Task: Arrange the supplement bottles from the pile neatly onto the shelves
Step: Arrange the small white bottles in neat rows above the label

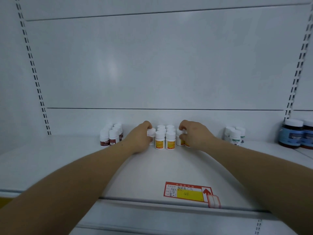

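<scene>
Supplement bottles stand caps-up; fingers of left hand and right hand grip end ones.

You face a plain white metal shelf and a white metal back panel crossed by thin dark seam lines; its white uprights bear paired black slots. The small white plastic bottles with yellow-and-orange labels have white caps. To your left, white bottles with dark red labels; to your right, white bottles with green-and-white labels and dark jars with blue labels and white lids. The red-bordered paper price tag shows a yellow panel and a red arrow
</scene>
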`<action>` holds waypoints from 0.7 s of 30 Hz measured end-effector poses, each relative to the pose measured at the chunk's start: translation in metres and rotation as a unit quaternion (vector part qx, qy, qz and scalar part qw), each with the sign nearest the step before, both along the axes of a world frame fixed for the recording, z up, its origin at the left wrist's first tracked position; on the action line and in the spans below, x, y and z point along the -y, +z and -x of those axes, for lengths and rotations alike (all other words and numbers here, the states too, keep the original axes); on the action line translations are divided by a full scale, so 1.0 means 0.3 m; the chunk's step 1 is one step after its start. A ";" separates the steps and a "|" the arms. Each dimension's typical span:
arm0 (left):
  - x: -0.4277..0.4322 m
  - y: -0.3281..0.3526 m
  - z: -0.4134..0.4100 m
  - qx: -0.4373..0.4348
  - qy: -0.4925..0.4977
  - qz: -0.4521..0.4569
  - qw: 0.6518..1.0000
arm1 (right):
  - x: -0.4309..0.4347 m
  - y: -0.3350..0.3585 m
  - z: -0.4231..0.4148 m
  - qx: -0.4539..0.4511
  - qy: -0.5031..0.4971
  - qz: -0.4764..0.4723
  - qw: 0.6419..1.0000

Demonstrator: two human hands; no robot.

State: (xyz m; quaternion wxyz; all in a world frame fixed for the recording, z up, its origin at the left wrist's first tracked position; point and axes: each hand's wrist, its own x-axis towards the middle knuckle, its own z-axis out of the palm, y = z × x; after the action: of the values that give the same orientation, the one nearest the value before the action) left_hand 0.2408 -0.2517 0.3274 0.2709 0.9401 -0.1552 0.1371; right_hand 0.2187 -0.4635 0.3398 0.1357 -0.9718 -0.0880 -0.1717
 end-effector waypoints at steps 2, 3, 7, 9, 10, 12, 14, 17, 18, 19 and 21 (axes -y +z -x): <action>0.009 -0.001 -0.029 0.001 0.009 -0.006 1.000 | 0.003 -0.003 -0.028 0.008 0.001 0.004 1.000; 0.013 0.000 -0.041 0.003 0.009 -0.014 1.000 | 0.007 -0.005 -0.040 0.013 0.003 0.007 1.000; 0.014 -0.007 -0.085 0.011 0.013 -0.043 0.999 | 0.017 -0.015 -0.074 0.019 0.009 0.018 1.000; 0.006 -0.011 -0.100 0.010 0.022 -0.059 0.998 | 0.020 -0.017 -0.082 0.017 0.012 0.016 1.000; 0.002 -0.012 -0.104 0.008 0.025 -0.060 0.998 | 0.021 -0.016 -0.083 0.016 0.015 0.012 1.000; -0.008 -0.010 -0.104 0.005 0.029 -0.057 0.998 | 0.027 -0.013 -0.080 0.017 0.017 0.002 1.000; -0.019 -0.003 -0.098 0.012 0.036 -0.055 0.998 | 0.039 -0.007 -0.073 0.027 0.011 -0.013 1.000; -0.029 0.008 -0.088 0.021 0.049 -0.057 0.997 | 0.061 -0.002 -0.066 0.010 -0.010 -0.029 0.999; -0.030 0.009 -0.087 0.022 0.050 -0.058 0.997 | 0.064 -0.004 -0.068 0.002 -0.013 -0.029 0.999; -0.030 0.007 -0.091 0.023 0.050 -0.057 0.997 | 0.065 -0.008 -0.072 -0.003 -0.014 -0.030 0.999; -0.029 0.001 -0.099 0.031 0.054 -0.052 0.997 | 0.061 -0.014 -0.081 -0.001 -0.012 -0.036 0.999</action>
State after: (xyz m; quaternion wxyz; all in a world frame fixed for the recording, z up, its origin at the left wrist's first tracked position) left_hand 0.2706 -0.2432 0.3278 0.2094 0.9550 -0.1199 0.1724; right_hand 0.2429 -0.4820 0.3355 0.1683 -0.9675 -0.0698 -0.1752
